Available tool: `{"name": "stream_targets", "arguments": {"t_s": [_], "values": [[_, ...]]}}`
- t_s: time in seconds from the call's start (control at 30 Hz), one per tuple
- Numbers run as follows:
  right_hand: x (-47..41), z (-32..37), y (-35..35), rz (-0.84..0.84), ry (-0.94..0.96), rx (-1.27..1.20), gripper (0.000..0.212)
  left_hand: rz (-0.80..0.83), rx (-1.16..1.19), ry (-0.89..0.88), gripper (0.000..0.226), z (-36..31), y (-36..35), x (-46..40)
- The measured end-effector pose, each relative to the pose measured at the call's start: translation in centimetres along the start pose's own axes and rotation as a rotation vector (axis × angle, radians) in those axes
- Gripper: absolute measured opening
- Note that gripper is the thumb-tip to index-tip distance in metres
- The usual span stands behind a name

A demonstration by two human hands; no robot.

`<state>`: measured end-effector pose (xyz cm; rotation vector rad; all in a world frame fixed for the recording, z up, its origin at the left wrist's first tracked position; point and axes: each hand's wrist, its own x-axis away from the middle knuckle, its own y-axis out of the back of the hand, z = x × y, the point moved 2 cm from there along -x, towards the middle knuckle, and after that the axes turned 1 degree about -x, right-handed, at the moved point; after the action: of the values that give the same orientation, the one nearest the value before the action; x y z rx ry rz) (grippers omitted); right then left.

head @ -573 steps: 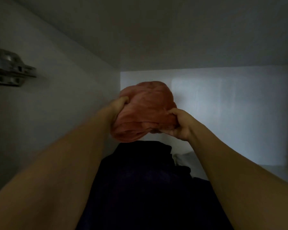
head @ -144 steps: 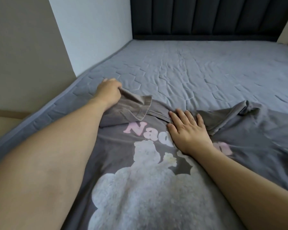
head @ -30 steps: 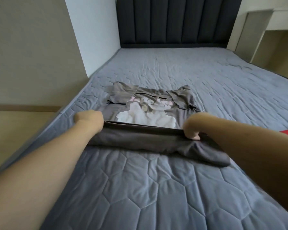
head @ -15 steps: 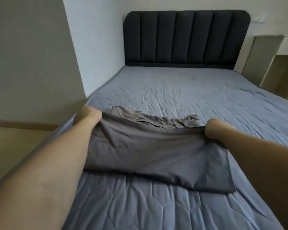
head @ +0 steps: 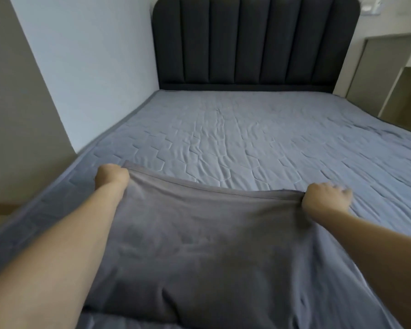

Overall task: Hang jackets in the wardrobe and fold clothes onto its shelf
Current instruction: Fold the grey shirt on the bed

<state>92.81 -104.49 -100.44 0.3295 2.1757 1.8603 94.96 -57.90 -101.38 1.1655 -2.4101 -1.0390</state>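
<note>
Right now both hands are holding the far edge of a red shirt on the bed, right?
Not quite: the shirt is grey, not red. The head view shows the left hand and right hand gripping its far edge on the bed.

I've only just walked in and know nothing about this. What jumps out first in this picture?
Two bare arms reach forward over a bed, and between them is stretched a grey garment, its far edge gripped by the left hand and the right hand. Beneath it spreads the quilted grey-blue mattress cover. A tall dark padded headboard closes off the far end.
</note>
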Motion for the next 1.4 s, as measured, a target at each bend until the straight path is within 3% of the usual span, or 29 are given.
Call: {"name": "stream_targets", "arguments": {"t_s": [0.07, 0.17, 0.27, 0.33, 0.4, 0.6, 0.77, 0.93, 1.1, 1.2, 1.3, 1.4], "values": [[-0.4, 1.8, -0.1, -0.064, 0.050, 0.019, 0.039, 0.059, -0.124, -0.030, 0.042, 0.7, 0.2, 0.0], [0.2, 9.8, 0.9, -0.176, 0.451, -0.196, 0.045, 0.157, -0.199, -0.064, 0.047, 3.7, 2.9, 1.8], [3.8, 20.5, 2.0, 0.137, 0.683, -0.495, 0.053, 0.566, 0.156, 0.113, 0.036, 7.4, 6.6, 6.1], [6.0, 26.1, 2.7, 0.333, 0.686, -0.591, 0.064, 0.822, 0.166, 0.212, 0.033, 9.1, 8.7, 8.8], [7.6, 30.0, 3.6, 0.373, 0.679, -0.657, 0.061, 0.971, 0.207, 0.260, 0.031, 9.9, 9.8, 10.4], [9.2, 35.6, 6.9, 0.478, 0.540, -0.757, 0.049, 0.885, 0.279, 0.188, 0.030, 9.7, 12.1, 10.2], [11.1, 37.5, 16.1, 0.440, 0.477, -1.222, 0.022, 0.645, 0.191, -0.004, 0.030, 5.4, 20.8, 5.5], [12.3, 33.7, 30.5, 0.342, 0.296, -1.756, 0.012, 0.507, 0.183, -0.170, 0.013, -3.4, 32.9, 5.2], [14.5, 23.4, 41.2, 0.219, 0.190, -2.225, 0.016, 0.428, 0.127, -0.401, 0.026, -13.2, 43.1, 11.9], [16.2, 15.7, 44.6, 0.153, 0.184, -2.423, 0.019, 0.373, 0.103, -0.523, 0.016, -17.7, 47.1, 18.5], [17.7, 7.9, 43.7, 0.078, 0.145, -2.540, 0.025, 0.468, 0.004, -0.570, 0.021, -20.2, 47.3, 26.1], [19.1, 0.6, 38.6, 0.069, 0.099, -2.550, 0.026, 0.723, -0.115, -0.574, 0.024, -20.7, 43.7, 34.0]]}}
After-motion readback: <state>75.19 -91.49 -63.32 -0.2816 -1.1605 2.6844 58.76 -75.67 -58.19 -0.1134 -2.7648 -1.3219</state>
